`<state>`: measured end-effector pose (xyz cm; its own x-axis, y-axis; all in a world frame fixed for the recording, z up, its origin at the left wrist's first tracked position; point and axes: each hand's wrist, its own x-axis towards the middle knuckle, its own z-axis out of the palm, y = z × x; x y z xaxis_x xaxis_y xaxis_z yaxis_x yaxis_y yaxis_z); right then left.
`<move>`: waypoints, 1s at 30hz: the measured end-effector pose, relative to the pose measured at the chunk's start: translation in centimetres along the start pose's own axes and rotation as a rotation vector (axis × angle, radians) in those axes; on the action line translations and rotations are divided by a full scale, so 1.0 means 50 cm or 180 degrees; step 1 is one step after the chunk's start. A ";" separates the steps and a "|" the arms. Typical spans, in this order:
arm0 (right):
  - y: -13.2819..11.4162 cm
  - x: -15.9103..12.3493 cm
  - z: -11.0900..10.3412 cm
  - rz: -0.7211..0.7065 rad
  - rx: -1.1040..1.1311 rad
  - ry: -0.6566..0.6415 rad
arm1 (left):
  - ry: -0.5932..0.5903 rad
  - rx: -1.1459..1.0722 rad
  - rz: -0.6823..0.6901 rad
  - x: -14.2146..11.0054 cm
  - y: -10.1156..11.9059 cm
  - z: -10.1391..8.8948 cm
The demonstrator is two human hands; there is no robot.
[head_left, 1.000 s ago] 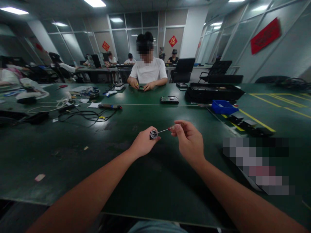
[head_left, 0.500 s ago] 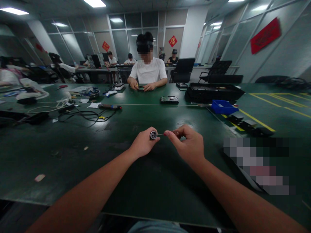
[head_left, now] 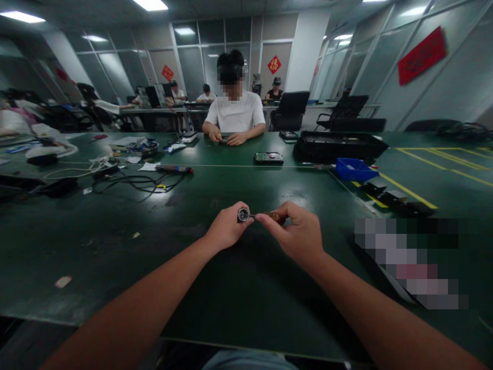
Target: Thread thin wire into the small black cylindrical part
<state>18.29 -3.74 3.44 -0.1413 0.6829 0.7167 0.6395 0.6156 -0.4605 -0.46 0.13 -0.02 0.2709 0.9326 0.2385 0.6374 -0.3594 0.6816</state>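
Note:
My left hand [head_left: 226, 225] is wrapped round a dark cylinder [head_left: 243, 215] whose round, silver-rimmed end faces me. Most of the cylinder's body is hidden by my fingers. In my right hand [head_left: 298, 226] is a screwdriver [head_left: 274, 217] with a brownish, see-through handle, pinched between thumb and fingers. Its thin metal shaft points left at the side of the cylinder; my left thumb and fingertips are close to the tip, and I cannot tell exactly where the tip ends. Both hands are just above the green table [head_left: 200, 308].
Beyond my hands lies a hard drive [head_left: 268, 158], with a long black tray [head_left: 341, 146] and a blue bin [head_left: 355, 169] to its right. A corded tool [head_left: 174, 169] and tangled cables [head_left: 127, 184] are at left. A co-worker [head_left: 234, 113] sits opposite.
My right hand has shifted slightly left, bringing the screwdriver handle closer to the cylinder, so less of the shaft shows. My left hand has stayed almost still.

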 end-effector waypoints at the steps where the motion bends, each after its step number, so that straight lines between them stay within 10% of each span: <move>1: 0.000 0.000 0.001 -0.0023 0.0052 -0.0048 | 0.0012 -0.0002 0.0011 0.000 -0.002 0.001; 9: 0.003 -0.001 -0.002 -0.0133 0.0420 -0.0633 | -0.0058 0.0019 0.0112 -0.004 -0.003 0.006; 26: 0.048 0.017 0.035 0.1905 0.2605 0.0176 | -0.0054 -0.0032 0.0136 -0.003 0.010 0.000; 30: 0.046 0.015 0.036 0.1718 0.2357 0.0366 | -0.0053 0.0016 0.0077 -0.003 0.010 0.001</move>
<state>18.31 -1.10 1.98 0.1366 0.9316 0.3367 -0.0552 0.3465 -0.9364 -0.14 -0.18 0.28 0.2984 0.9229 0.2433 0.6341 -0.3822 0.6722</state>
